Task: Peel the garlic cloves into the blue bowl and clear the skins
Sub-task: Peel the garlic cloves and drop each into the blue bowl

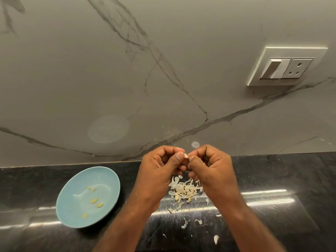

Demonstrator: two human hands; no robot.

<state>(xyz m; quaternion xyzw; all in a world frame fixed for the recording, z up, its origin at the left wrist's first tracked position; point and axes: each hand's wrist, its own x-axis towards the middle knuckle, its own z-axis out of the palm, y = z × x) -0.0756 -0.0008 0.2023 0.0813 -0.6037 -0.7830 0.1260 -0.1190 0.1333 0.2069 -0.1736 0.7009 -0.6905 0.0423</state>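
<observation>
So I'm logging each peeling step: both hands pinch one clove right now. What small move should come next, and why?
Probably draw the hands apart to strip off the skin. The left hand and right hand both pinch the garlic clove, which shows white papery skin. The skins lie on the counter near them, so the peel could drop there. The blue bowl comes afterwards.

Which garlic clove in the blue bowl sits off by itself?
The peeled clove nearest the person; the other four lie in two pairs farther back.
</observation>
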